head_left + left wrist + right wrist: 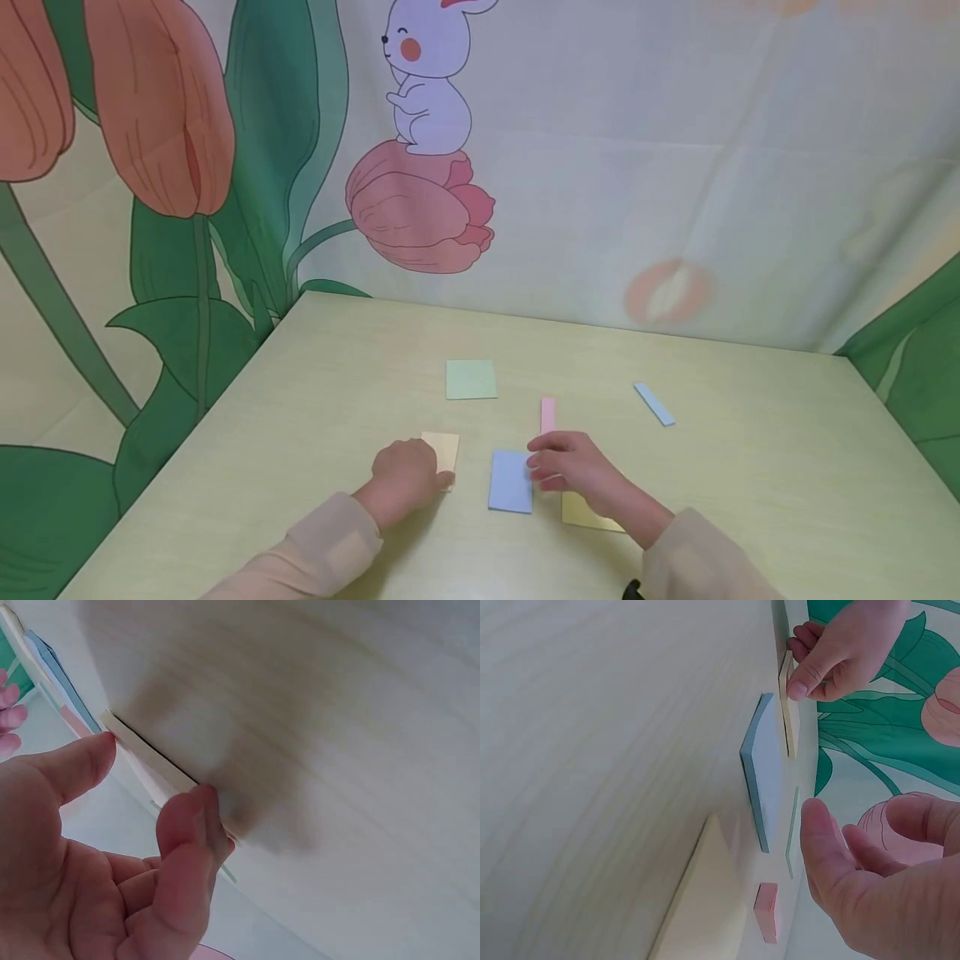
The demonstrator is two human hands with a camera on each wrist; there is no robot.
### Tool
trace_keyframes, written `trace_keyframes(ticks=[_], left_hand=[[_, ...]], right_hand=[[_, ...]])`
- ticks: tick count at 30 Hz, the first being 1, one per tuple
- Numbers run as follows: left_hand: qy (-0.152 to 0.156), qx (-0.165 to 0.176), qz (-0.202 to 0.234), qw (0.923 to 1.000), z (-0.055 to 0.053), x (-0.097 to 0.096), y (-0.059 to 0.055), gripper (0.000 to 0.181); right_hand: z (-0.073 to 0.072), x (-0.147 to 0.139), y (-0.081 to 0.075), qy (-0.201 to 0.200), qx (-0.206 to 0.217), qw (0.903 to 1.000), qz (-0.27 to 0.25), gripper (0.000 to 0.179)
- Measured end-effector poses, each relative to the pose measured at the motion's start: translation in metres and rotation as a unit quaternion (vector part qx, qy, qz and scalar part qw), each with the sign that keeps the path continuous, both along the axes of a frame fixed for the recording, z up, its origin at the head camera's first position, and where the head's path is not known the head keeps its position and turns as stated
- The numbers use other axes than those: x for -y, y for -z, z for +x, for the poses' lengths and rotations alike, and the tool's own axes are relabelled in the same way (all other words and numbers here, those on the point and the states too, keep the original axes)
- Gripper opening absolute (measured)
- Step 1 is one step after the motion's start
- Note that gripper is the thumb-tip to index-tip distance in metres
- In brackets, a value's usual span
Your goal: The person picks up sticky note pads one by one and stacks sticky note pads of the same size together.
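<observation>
My left hand grips a peach sticky note pad lying on the table. In the left wrist view, the thumb is at one end of the pad's edge and curled fingers are at the other. My right hand, its fingers loosely bent and holding nothing, hovers above the table between a blue pad and a yellow pad. The hand partly hides the yellow one. From the right wrist, the blue pad shows raised off the hand's fingers, with a gap between them.
Behind the hands lie a square green pad, a narrow pink strip pad and, farther right, a narrow blue strip pad. A printed curtain with tulips and a rabbit hangs along the table's back edge.
</observation>
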State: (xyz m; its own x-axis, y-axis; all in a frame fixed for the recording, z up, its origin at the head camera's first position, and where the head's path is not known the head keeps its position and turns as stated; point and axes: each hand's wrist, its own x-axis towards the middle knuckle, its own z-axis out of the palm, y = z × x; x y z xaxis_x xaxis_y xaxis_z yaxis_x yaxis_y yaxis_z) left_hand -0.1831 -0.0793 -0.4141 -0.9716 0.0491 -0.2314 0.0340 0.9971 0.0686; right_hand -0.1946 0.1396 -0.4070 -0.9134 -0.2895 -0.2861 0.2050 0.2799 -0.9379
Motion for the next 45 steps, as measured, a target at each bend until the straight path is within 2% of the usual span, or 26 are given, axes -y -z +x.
trace_keyframes(ticks=[6, 15, 27, 34, 45], left_hand=[[0.003, -0.005, 0.01, 0.9999, 0.001, -0.002, -0.001, 0.048], [0.009, -0.02, 0.018, 0.9996, 0.004, -0.003, -0.003, 0.051], [0.018, -0.027, 0.018, 0.9993, 0.004, -0.003, -0.006, 0.047], [0.01, -0.018, 0.009, 0.9997, 0.003, -0.004, -0.007, 0.043], [-0.003, -0.011, 0.011, 0.9999, 0.0, -0.003, -0.001, 0.043]], right_hand=[[0.002, -0.013, -0.002, -0.004, -0.004, 1.0, 0.004, 0.036], [0.003, -0.026, -0.003, 0.013, -0.001, 0.9997, 0.021, 0.034], [0.003, -0.036, 0.001, 0.012, 0.007, 0.9999, 0.003, 0.036], [0.003, -0.038, 0.001, 0.007, 0.008, 0.9999, -0.002, 0.036], [0.001, -0.041, 0.003, 0.006, 0.01, 0.9999, -0.008, 0.037]])
